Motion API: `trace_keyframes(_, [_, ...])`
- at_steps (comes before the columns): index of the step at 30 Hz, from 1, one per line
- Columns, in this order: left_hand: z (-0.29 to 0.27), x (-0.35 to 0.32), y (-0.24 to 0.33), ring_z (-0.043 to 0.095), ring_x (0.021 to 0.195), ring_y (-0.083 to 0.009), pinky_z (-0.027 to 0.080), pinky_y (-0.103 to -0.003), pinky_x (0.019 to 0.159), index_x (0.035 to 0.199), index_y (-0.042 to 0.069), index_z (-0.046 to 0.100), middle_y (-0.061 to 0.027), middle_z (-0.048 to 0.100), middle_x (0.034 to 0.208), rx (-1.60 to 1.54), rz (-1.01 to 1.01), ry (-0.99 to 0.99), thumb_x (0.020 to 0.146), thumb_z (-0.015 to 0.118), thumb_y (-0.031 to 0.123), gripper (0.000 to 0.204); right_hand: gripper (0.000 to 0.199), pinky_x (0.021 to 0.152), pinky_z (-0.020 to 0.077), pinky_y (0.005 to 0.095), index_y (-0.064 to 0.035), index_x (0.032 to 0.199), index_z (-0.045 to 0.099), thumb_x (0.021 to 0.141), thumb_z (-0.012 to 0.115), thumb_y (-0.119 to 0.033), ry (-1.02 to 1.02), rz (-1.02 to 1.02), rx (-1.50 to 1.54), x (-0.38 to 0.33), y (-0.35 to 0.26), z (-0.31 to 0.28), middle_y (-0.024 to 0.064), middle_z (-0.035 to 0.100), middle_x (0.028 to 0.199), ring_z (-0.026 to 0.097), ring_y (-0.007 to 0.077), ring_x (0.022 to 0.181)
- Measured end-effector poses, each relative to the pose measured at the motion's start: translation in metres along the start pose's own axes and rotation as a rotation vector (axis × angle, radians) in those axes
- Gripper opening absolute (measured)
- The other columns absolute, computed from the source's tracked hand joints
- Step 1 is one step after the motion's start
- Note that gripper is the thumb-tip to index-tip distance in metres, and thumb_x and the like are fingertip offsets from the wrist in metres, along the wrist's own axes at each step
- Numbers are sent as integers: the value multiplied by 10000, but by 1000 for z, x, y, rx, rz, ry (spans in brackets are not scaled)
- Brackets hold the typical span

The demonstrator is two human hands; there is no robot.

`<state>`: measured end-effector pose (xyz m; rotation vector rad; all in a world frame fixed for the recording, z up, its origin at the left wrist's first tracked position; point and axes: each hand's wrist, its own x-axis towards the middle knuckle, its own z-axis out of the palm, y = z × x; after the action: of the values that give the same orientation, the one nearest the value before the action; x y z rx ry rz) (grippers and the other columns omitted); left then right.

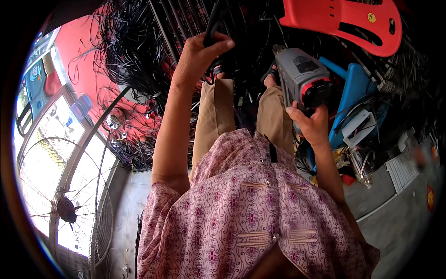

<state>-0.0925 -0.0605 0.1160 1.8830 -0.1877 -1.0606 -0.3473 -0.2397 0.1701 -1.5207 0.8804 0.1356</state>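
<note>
Left of tool (302,76), red surface (74,42), caged fan (67,209)

The power tool (303,69) looks smooth matt plastic, the red chair (320,21) glossy plastic, the trousers (216,109) matt cloth.

From here, the person's left hand (197,58) is ahead of the left leg (213,107), around a strip (213,23), with a tangle of strips (125,42) spreading to its left. Over at far left stands a fan (67,209). The power tool (297,65) is in the right hand (312,123), right of the right leg (274,111). A chair (348,16) lies ahead and right of the tool; a container (361,165) lies behind it, nearer the person.
</note>
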Motion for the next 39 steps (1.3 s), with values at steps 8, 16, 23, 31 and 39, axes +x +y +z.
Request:
trace_keyframes(8, [-5, -3, -12, 624, 793, -86, 491, -229, 765, 930, 28, 717, 8, 674, 812, -224, 67, -99, 805, 778, 143, 181, 186, 621, 463, 222, -28, 887, 606, 794, 757, -83, 9, 95, 68, 0, -8, 0, -6, 610, 793, 568, 64, 678])
trace_keyframes(16, [-11, -8, -14, 566, 678, -62, 458, -217, 633, 950, 22, 720, -6, 651, 754, -328, 44, -128, 843, 756, 215, 223, 189, 620, 479, 243, -34, 909, 589, 789, 734, -59, 35, 47, 51, 3, -7, 4, 1, 596, 789, 588, 91, 666])
trace_keyframes(23, [-4, -10, -8, 464, 540, -48, 347, -205, 486, 959, 36, 687, 27, 573, 651, -425, -17, -127, 917, 664, 200, 171, 227, 625, 485, 250, -31, 940, 579, 785, 742, -61, 26, 79, 66, 3, -6, 3, 8, 595, 813, 587, 95, 669])
trace_keyframes(31, [-4, -10, -4, 469, 490, -61, 349, -211, 459, 923, 43, 664, 32, 531, 588, -377, -109, -202, 972, 578, 271, 248, 230, 629, 490, 256, -25, 934, 578, 786, 747, -74, 6, 88, 67, 0, -7, 4, 17, 598, 816, 594, 101, 672])
trace_keyframes(39, [1, -4, -21, 557, 622, -50, 388, -185, 523, 938, 66, 666, 36, 613, 733, -352, -122, -151, 952, 624, 268, 206, 199, 630, 492, 252, -23, 900, 597, 788, 750, -83, 24, 52, 11, 2, -10, 7, 13, 605, 783, 597, 96, 669])
